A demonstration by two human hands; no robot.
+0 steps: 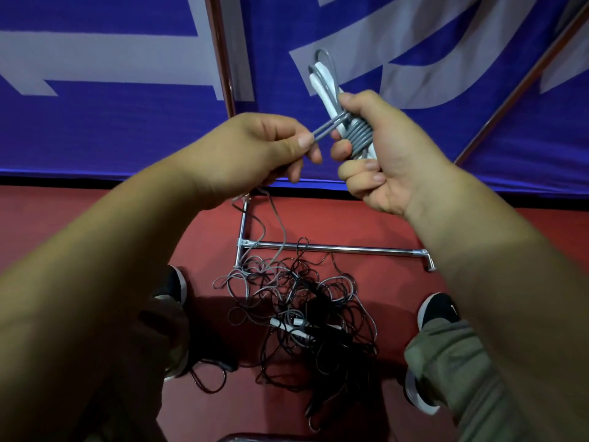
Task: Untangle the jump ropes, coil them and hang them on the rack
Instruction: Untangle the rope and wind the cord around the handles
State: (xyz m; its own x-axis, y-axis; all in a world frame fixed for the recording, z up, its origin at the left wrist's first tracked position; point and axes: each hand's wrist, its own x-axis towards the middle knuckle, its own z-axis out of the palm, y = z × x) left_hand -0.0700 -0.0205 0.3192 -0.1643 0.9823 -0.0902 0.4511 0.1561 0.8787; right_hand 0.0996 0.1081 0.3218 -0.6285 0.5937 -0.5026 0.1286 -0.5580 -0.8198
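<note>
Fingers [302, 142] of left hand [255, 148] pinch rope [325, 127].

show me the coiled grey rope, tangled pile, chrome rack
coiled grey rope [359, 135], head view, the tight wraps
tangled pile [314, 293], head view, its middle loops
chrome rack [350, 248], head view, the long bar

Red floor [366, 218]: tangled rope pile [296, 307], chrome rack [331, 248], person's two shoes [438, 309].

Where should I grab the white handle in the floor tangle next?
Pinch the white handle across its middle, coming from above: it lies flat atop the tangled ropes, with cords crossing near its ends, so that is likely the clearest part.
</note>
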